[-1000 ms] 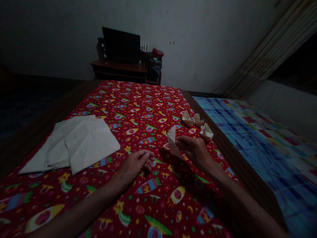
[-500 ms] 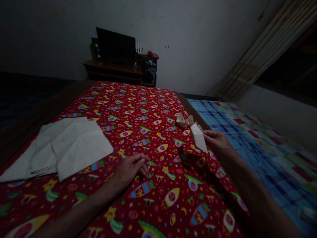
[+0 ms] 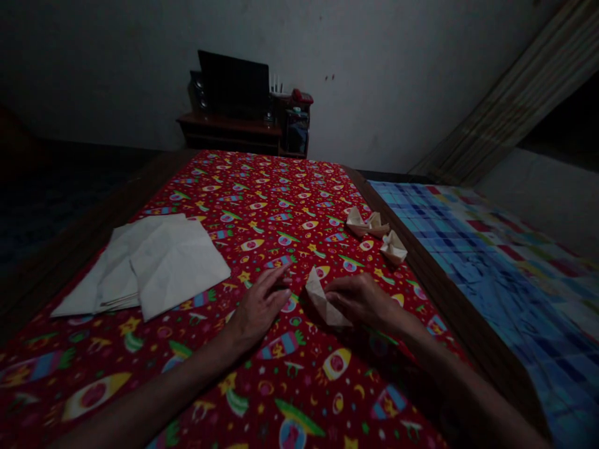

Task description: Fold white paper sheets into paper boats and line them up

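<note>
Between the fingers of my right hand (image 3: 360, 299) is a folded paper boat (image 3: 324, 304), pale, with pointed ends, held just over the red patterned cloth (image 3: 262, 206). My left hand (image 3: 262, 302) lies to the left of that boat, fingers stretched out and apart, holding nothing. Beyond my right hand, near the cloth's right edge, sit more folded paper boats (image 3: 367, 223), two touching each other and another paper boat (image 3: 394, 248) a little closer. On the left a stack of creased white paper sheets (image 3: 175, 265) lies fanned out.
A dark wooden border (image 3: 421, 274) runs along the right of the cloth. Past it is a blue checked cover (image 3: 421, 218). At the far end stand a low wooden stand with a black screen (image 3: 234, 84) and a red telephone (image 3: 302, 96) against the wall.
My right hand has come left and nearer with a paper boat, away from the group at the right edge. My left hand has spread its fingers. The view has shifted slightly.
</note>
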The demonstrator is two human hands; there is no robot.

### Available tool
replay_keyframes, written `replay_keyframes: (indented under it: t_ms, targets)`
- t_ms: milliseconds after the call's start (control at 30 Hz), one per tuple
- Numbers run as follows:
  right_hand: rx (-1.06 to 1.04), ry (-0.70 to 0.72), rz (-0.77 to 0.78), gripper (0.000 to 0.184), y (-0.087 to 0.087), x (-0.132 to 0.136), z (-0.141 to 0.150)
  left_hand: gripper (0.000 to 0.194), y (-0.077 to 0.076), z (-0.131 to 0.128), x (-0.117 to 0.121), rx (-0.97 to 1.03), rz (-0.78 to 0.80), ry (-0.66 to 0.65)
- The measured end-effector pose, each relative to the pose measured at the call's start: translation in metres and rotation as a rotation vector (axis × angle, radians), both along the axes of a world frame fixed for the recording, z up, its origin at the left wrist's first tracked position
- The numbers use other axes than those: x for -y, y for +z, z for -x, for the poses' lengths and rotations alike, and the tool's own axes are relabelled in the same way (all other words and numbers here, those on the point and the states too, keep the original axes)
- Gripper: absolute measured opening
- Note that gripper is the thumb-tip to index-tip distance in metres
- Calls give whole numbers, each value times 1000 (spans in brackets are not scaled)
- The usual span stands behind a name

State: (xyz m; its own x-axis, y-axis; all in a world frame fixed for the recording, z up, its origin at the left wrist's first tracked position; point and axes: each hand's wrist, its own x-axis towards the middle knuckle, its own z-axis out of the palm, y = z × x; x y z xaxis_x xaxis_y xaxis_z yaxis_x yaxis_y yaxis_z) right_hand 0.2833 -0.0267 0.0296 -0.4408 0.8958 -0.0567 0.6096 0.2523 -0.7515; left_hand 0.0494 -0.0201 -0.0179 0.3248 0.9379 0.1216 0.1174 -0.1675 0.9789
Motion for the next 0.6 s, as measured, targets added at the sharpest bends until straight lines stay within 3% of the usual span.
replay_keyframes:
  t_ms: [67, 167, 333, 433, 600]
  targets:
    - [178, 139, -211, 18, 0, 0, 12, 47, 0, 1, -1, -75, -98, 32]
    - [357, 274, -468, 11, 0, 1, 22, 45, 2, 2, -4, -153, -122, 39]
    - [535, 386, -584, 18, 6, 6, 39, 41, 4, 4, -6, -177, -56, 45]
    - [494, 318, -617, 26, 10, 5, 39, 38, 5, 5, -6, -189, -62, 80]
    - [280, 47, -607, 22, 4, 12, 15, 31, 7, 10, -14, -183, -108, 66]
